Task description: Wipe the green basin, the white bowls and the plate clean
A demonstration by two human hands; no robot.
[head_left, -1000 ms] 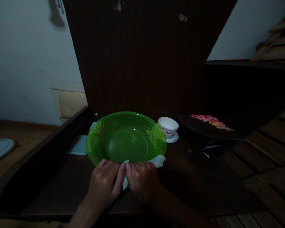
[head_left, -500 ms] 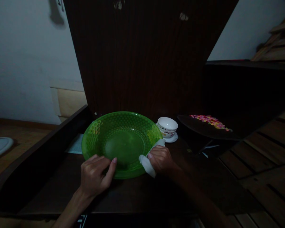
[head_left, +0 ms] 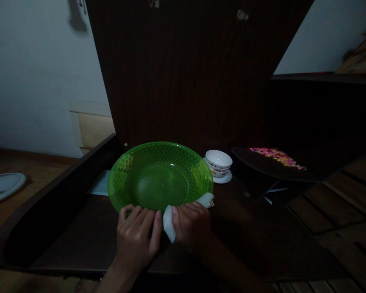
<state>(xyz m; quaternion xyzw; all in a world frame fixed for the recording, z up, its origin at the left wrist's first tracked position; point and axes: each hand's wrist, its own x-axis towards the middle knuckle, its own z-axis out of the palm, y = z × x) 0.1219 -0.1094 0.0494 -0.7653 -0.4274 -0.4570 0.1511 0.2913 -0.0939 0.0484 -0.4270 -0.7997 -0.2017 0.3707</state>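
A large green basin [head_left: 162,189] with a honeycomb pattern rests on the dark wooden surface. My left hand [head_left: 137,232] grips its near rim, fingers curled over the edge and thumb toward the right. Just beside it, my right hand [head_left: 190,224] is closed around a white cloth [head_left: 169,224] at the near right part of the rim. Another end of the cloth sticks out past the fingers on the right. The inside of the basin holds nothing that I can see.
Stacked white bowls [head_left: 218,160] stand on a white saucer [head_left: 225,178] behind the basin's right side. A pale blue flat item [head_left: 100,184] lies at its left. Further right is a dark panel with colourful petal-like bits [head_left: 277,156]. A raised wooden side [head_left: 57,191] borders the left.
My right hand has moved left and nearer along the rim with the cloth, close to my left hand. My left hand has shifted slightly right, its fingers now over the rim.
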